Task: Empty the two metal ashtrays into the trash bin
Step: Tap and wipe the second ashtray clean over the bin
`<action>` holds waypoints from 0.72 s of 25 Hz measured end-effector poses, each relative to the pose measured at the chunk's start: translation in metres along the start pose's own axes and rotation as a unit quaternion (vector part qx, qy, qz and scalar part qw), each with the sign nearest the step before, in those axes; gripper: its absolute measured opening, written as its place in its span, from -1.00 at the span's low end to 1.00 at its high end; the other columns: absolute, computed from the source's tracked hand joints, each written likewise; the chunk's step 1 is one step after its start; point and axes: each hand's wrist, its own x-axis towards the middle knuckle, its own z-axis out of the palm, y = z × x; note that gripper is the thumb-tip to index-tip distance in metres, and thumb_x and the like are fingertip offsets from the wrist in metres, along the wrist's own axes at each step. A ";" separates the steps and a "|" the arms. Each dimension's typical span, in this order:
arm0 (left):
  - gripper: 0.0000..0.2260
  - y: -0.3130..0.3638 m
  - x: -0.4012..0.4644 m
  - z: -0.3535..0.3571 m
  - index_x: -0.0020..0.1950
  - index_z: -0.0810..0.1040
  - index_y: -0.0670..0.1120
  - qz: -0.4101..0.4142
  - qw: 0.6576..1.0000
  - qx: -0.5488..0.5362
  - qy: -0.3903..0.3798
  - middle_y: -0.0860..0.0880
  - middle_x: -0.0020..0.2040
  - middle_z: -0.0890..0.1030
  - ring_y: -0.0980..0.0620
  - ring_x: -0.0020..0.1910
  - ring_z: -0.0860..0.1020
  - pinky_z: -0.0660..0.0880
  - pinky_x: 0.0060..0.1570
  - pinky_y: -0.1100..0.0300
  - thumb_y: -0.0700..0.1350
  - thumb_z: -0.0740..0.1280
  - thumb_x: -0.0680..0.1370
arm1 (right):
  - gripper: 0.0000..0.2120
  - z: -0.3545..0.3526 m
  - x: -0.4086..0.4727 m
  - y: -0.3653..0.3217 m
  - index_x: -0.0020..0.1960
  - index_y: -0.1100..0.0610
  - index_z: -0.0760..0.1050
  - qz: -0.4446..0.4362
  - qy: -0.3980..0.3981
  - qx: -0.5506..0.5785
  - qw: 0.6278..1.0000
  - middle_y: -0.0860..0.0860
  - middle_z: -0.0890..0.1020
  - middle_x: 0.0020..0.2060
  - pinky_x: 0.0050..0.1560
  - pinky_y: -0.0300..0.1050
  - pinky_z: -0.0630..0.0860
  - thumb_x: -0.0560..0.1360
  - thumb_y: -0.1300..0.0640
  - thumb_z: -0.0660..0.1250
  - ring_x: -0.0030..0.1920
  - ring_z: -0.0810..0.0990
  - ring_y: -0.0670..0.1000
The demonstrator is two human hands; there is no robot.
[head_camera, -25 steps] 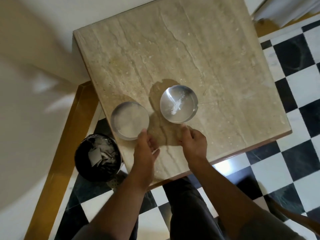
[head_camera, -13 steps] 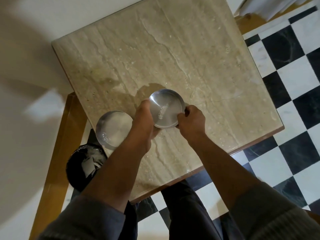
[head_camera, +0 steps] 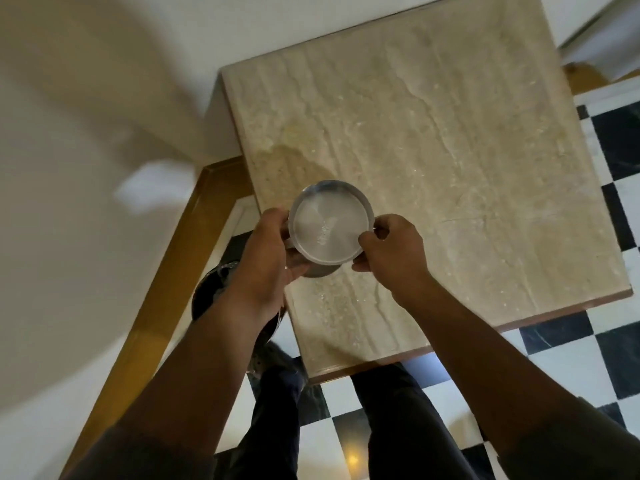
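Note:
A round metal ashtray (head_camera: 330, 225) with a little white ash in it is held level above the near left part of the marble table (head_camera: 450, 150). My left hand (head_camera: 266, 258) grips its left rim and my right hand (head_camera: 391, 251) pinches its right rim. Just beneath it a curved strip of metal (head_camera: 320, 271) shows, apparently the second ashtray, mostly covered by the first. The black trash bin (head_camera: 209, 289) stands on the floor left of the table, largely hidden behind my left forearm.
A wooden frame strip (head_camera: 166, 271) runs along the floor beside a pale wall at left. Black-and-white checkered floor (head_camera: 588, 355) lies to the right and in front of the table. My dark-trousered legs (head_camera: 398, 427) stand at the table's near edge.
Both hands closed on the right-hand ashtray, lifted it and carried it leftwards until it sits over the left-hand one. The camera view also shifted left.

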 end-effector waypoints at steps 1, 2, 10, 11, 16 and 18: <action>-0.65 -0.003 -0.003 -0.019 0.21 0.64 0.04 0.005 1.000 -0.006 0.015 -0.06 0.18 0.69 -0.05 0.11 0.70 0.67 -0.08 0.11 0.16 0.17 0.62 | -0.78 0.016 -0.006 -0.002 0.17 0.19 0.51 -0.002 -0.014 -0.004 1.000 0.16 0.66 0.01 -0.40 -0.18 0.66 0.52 0.27 0.30 -0.34 0.73 0.05; -0.62 -0.005 -0.004 -0.031 0.21 0.64 0.04 0.002 0.999 -0.010 0.033 -0.07 0.18 0.68 -0.06 0.15 0.67 0.65 -0.03 0.08 0.19 0.17 0.59 | -0.79 0.027 -0.010 -0.003 0.15 0.17 0.51 -0.003 -0.024 -0.001 1.000 0.15 0.66 0.03 -0.40 -0.18 0.66 0.52 0.27 0.31 -0.33 0.74 0.06; -0.72 -0.043 -0.013 -0.166 0.09 0.57 0.19 -0.021 0.991 -0.090 0.099 0.16 0.03 0.61 0.05 0.05 0.60 0.61 -0.07 -0.02 0.26 0.17 0.53 | -0.67 0.154 -0.048 0.013 0.30 0.23 0.45 -0.024 -0.140 -0.040 0.989 0.12 0.61 0.06 -0.32 -0.16 0.69 0.54 0.28 0.32 -0.19 0.74 0.09; -0.75 -0.050 -0.012 -0.178 0.07 0.57 0.20 -0.027 0.990 -0.093 0.103 0.16 0.04 0.61 0.04 0.07 0.60 0.61 -0.03 -0.03 0.23 0.16 0.59 | -0.67 0.166 -0.050 0.018 0.31 0.23 0.44 -0.021 -0.155 -0.043 0.987 0.12 0.61 0.07 -0.27 -0.12 0.71 0.55 0.28 0.32 -0.16 0.74 0.09; -0.66 -0.087 -0.001 -0.220 0.36 0.52 0.08 -0.058 0.989 -0.076 0.112 -0.06 0.28 0.59 -0.13 0.24 0.57 0.60 -0.05 0.01 0.13 0.15 0.65 | -0.71 0.206 -0.055 0.045 0.30 0.23 0.48 0.013 -0.221 -0.054 0.974 0.08 0.64 -0.03 -0.25 -0.17 0.70 0.58 0.30 0.32 -0.23 0.74 0.01; -0.62 -0.097 0.006 -0.227 0.42 0.46 0.06 -0.073 0.988 -0.068 0.118 -0.10 0.33 0.55 -0.16 0.26 0.54 0.61 0.04 -0.03 0.14 0.16 0.65 | -0.73 0.207 -0.050 0.048 0.26 0.29 0.51 0.047 -0.246 -0.049 0.967 0.15 0.68 -0.09 -0.25 -0.18 0.69 0.57 0.30 0.36 -0.25 0.74 0.00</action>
